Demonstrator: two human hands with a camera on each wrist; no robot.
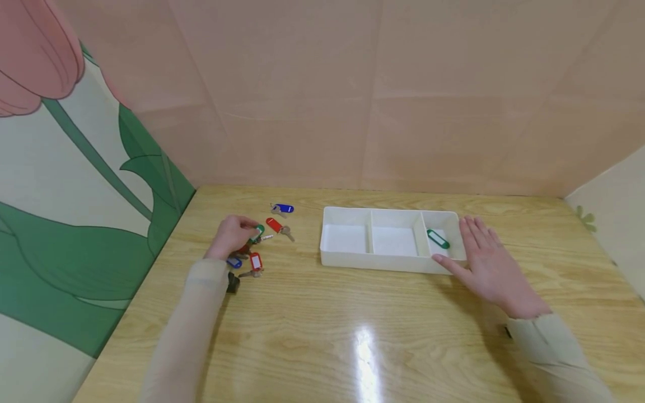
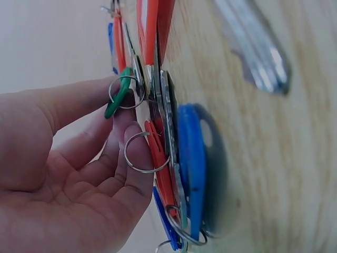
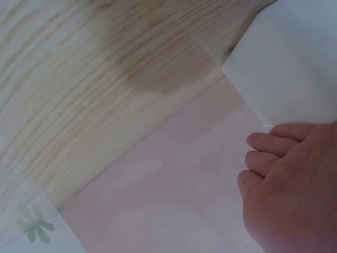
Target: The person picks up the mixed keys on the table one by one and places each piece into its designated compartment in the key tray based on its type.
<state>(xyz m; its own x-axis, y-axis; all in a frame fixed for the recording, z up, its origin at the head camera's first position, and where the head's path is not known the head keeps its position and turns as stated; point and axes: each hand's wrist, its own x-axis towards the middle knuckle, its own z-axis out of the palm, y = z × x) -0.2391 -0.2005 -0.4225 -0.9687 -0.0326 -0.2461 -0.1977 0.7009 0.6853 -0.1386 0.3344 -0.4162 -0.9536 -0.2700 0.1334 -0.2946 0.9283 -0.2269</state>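
My left hand (image 1: 234, 235) reaches into a loose group of tagged keys. Its thumb and a finger pinch a green key tag (image 2: 120, 93) on a metal ring; its key (image 1: 265, 238) points right. Under the fingers lie a red tag (image 2: 161, 168) and a blue tag (image 2: 192, 168), with keys partly hidden. A white three-compartment tray (image 1: 353, 259) stands to the right, a green key tag (image 1: 438, 239) lying in its right compartment. My right hand (image 1: 486, 263) rests at that end, fingers straight along the side wall and thumb at the front wall.
Beyond the left hand lie a blue key tag (image 1: 284, 208) and a red key tag (image 1: 274, 225), each with a key. Nearer is another red tag (image 1: 256, 261). The wooden table (image 1: 312, 336) meets a pinkish wall (image 1: 373, 112) behind the tray.
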